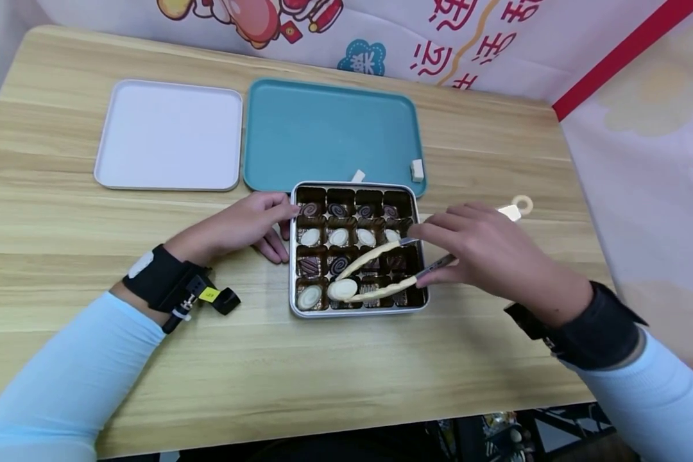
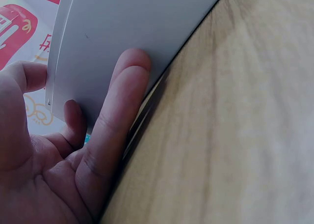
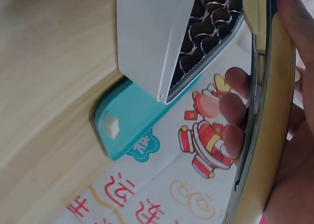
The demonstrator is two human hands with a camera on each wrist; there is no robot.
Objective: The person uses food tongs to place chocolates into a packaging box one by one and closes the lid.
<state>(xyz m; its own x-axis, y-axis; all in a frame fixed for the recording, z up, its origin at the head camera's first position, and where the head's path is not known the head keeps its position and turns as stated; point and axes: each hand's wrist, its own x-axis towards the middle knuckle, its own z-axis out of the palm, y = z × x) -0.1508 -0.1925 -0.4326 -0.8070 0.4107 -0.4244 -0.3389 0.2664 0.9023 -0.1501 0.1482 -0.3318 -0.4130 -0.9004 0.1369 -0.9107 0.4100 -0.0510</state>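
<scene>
**Tongs closed on a white chocolate at the tin's near edge**

Pale wood-grain table [image 1: 63,212] fills the view, backed by a white cloth printed with red characters and cartoon figures. Take the square silver tin of chocolates [image 1: 358,312] as the landmark: it sits at the table's middle, its dark paper cups holding swirled brown pieces in the far row and white ovals in the next.

Just beyond the tin lies a flat teal rectangular tray [image 1: 323,135], touching or nearly touching its far rim; a small white block [image 1: 417,169] rests on that tray's right end. Left of the teal tray lies a flat white square tray [image 1: 170,135].

Left hand [image 1: 245,226] rests against the tin's left wall, fingers fairly straight and pressed flat on the metal, as the left wrist view shows; it grips nothing.

Right hand [image 1: 487,250] comes in from the tin's right side, fingers curled round the metal handles of cream-tipped tongs [image 1: 375,273]. The tongs' long axis runs right to left across the tin's near half, slightly towards the person. Their two tips meet around a white oval chocolate [image 1: 342,289] in the near row, second cup from the left, beside another white oval in the corner cup. So the piece lies left of the right hand, and the tongs span that gap.
</scene>
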